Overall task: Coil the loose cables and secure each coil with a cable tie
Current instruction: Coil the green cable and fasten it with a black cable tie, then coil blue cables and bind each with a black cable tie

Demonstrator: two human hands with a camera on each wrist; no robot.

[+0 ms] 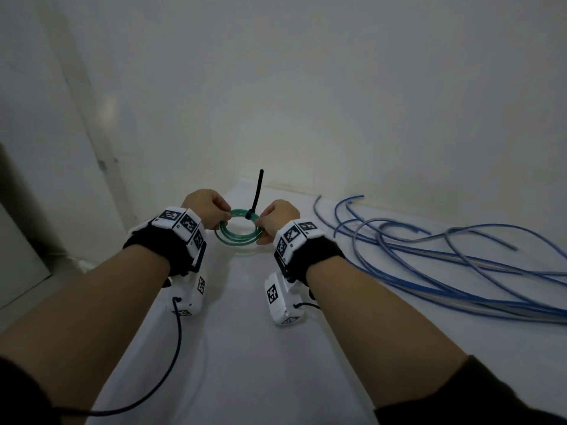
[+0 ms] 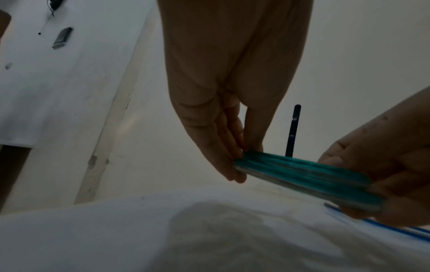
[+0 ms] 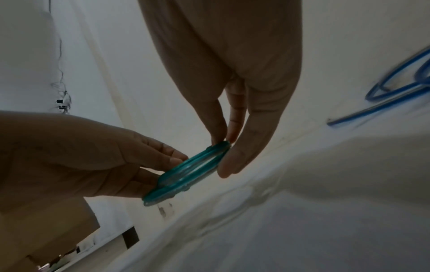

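The blue cables (image 1: 460, 271) run off the head view's right edge, their far ends unseen. The black cable tie (image 1: 257, 191) is hidden in the right wrist view; in the left wrist view its head sits behind the green coil (image 2: 302, 174).

No readable text, brand or number anywhere. Only signs: black-and-white square coded markers on the white wrist units (image 1: 181, 222) (image 1: 296, 234) and on the camera housings below them (image 1: 201, 285) (image 1: 272, 294). Patterns only, no letters or digits legible.
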